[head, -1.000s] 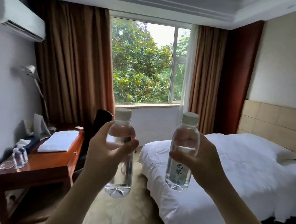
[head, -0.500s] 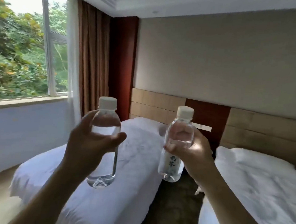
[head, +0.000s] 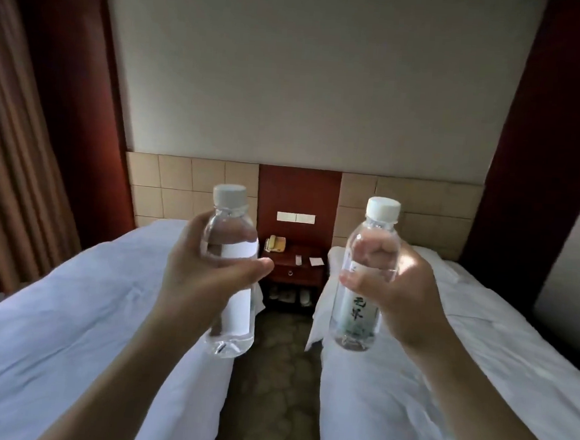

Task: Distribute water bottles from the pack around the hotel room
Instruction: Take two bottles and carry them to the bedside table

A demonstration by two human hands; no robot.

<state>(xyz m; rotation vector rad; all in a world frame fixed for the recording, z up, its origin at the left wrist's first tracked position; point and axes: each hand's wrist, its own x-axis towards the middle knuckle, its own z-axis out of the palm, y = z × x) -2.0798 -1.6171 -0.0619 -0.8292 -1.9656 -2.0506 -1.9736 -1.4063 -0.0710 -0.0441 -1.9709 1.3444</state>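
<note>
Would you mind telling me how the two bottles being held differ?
The left bottle shows a plain white label back; the right bottle shows printed characters on a greenish label. The left hand wraps the left bottle from the left, the right hand wraps the other from the right. Both are upright, clear and white-capped.

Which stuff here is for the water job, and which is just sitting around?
For the job:
left bottle, held by the left hand
right bottle, held by the right hand
nightstand, likely the drop spot

Just there:
telephone
slippers under it
two beds
</note>
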